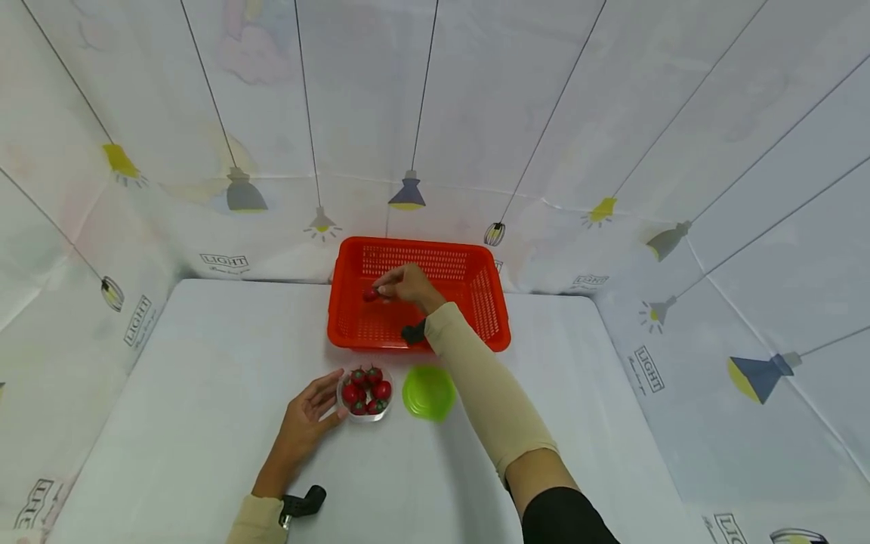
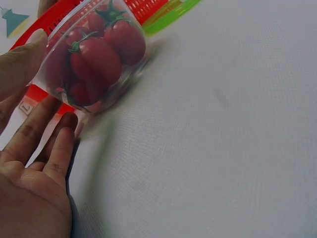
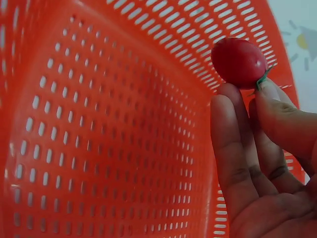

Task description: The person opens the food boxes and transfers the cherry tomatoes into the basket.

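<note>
Inside the red basket, my right hand pinches a small red cherry tomato by its green stem end, between thumb and fingertips. The basket's slotted floor lies below the tomato in the right wrist view. In front of the basket stands a clear plastic container filled with several cherry tomatoes with green stems. My left hand holds the container at its left side, thumb at the near corner and fingers toward the far one. Part of those fingers is hidden behind the container in the left wrist view.
A bright green lid lies right of the container, close to my right forearm. White table surface surrounds these things. Behind the basket rises a wall covering printed with hanging lamps.
</note>
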Demonstrator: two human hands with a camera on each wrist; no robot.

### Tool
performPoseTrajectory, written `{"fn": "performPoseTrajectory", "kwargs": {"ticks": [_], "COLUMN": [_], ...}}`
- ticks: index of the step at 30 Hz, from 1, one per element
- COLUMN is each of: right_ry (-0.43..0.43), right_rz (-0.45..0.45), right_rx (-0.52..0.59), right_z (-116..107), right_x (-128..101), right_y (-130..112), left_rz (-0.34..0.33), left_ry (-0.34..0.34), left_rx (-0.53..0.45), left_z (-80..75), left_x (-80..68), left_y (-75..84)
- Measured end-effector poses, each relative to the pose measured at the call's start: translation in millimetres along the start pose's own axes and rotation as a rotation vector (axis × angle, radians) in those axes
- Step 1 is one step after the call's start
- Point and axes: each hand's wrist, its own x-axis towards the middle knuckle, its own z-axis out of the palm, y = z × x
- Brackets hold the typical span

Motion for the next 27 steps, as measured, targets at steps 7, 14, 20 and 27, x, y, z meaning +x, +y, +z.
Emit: {"fn": "performPoseTrajectory", "kwargs": {"ticks": [7,14,20,27], "right_ry": [-0.055,-0.111,-0.091,-0.081], "right_rz": [0.04,0.066,0.123,0.118], "right_rx": [-0.078,-0.169,-0.188,-0.255], "right_z": [2,8,13,16], "right_x": [17,26,33,33], "right_y": [8,8,16,13], "left_rz": [-0.01,-0.012,-0.002,0.012], "left_ry": [-0.013,-0.008,-0.009,-0.001], "left_rx": [0.0,0.007,-0.001,0.007], "left_z": [-0.6,0.6,2.0,-1.3], "left_x": [-1.3,1.0,3.1,1.7], "left_y": [-0.2,0.8,-1.3,-5.1]}}
